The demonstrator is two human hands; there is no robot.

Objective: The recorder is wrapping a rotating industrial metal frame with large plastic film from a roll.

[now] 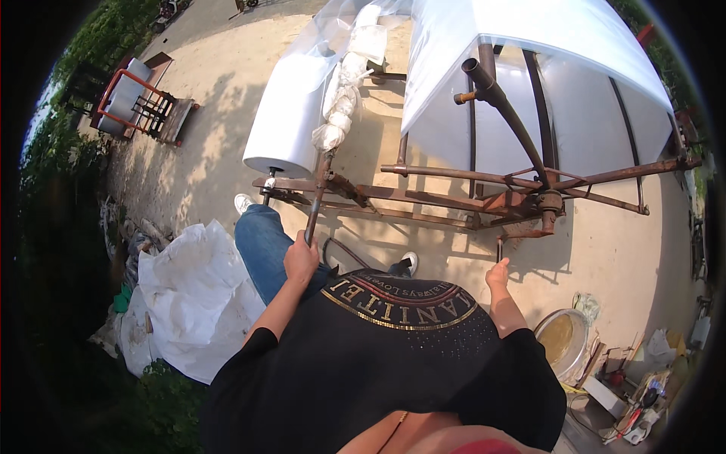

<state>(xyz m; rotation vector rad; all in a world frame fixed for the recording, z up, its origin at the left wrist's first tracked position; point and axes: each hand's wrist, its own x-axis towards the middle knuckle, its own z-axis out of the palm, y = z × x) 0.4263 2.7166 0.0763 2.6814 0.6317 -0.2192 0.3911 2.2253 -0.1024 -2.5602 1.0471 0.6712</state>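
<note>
My left hand (302, 259) is closed around the lower end of a rusty metal bar (314, 212), which rises to a roller (344, 106) wrapped in crumpled plastic. On the right, my right hand (498, 274) grips a crank handle (500, 248) joined to the axle of a rusty metal reel frame (522, 203). Translucent plastic film (446, 68) lies stretched over that frame's arms. Left of the wrapped roller is a large white roll of film (283, 113) on a spindle, and a clear sheet runs near its far end.
A white sheet (198, 299) lies heaped at the left beside greenery. Further off stands a cart with an orange frame (140, 98) and a grey roll. At the lower right are a round metal basin (563, 340) and cluttered tools (635, 401). An open pipe end (470, 65) juts upward from the frame.
</note>
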